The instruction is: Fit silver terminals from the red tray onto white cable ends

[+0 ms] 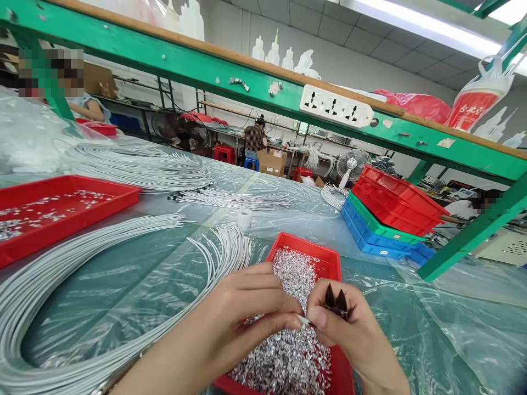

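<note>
Red plastic bag (469, 104), hanging to the right of the power strip (335, 107): white Chinese characters, creased, not surely readable. Blue tray (364, 237) at the bottom of the stack, below-right of the power strip: small white label, print too small to read. Nothing else legible.

Bare hands (247, 321) (354, 334), dark pointed nails (335, 300)

green shelf frame (230, 77), ceiling light (424, 24)
</note>
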Tool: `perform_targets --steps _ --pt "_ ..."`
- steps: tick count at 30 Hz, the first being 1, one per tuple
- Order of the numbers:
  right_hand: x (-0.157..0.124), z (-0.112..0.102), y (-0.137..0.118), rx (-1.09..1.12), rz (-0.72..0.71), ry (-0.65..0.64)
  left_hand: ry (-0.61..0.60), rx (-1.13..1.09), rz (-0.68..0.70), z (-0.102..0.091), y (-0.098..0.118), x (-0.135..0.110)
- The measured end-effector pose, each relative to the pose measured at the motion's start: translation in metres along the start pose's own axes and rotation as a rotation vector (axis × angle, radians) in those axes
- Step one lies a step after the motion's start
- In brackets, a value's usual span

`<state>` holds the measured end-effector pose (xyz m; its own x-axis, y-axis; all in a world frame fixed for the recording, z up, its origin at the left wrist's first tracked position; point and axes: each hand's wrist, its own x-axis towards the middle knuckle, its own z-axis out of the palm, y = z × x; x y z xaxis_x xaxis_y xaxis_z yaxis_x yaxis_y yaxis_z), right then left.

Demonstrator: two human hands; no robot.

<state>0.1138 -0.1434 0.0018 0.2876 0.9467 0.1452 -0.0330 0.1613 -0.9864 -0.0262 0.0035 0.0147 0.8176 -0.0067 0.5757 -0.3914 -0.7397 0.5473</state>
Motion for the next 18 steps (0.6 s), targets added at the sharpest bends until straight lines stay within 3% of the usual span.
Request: perform_targets --steps 13,15,18 --pt "-0.002 0.01 0.01 0.403 0.025 -0.003 0.103 -0.019 0.069 0.005 0.0 0.0" --pt "-0.003 0.013 0.008 0.324 0.003 0.054 0.116 -0.025 0.075 0.004 0.0 0.0" --pt "-0.006 0.019 0.003 -0.023 -0.132 0.305 0.131 -0.028 0.05 0.006 -0.001 0.001"
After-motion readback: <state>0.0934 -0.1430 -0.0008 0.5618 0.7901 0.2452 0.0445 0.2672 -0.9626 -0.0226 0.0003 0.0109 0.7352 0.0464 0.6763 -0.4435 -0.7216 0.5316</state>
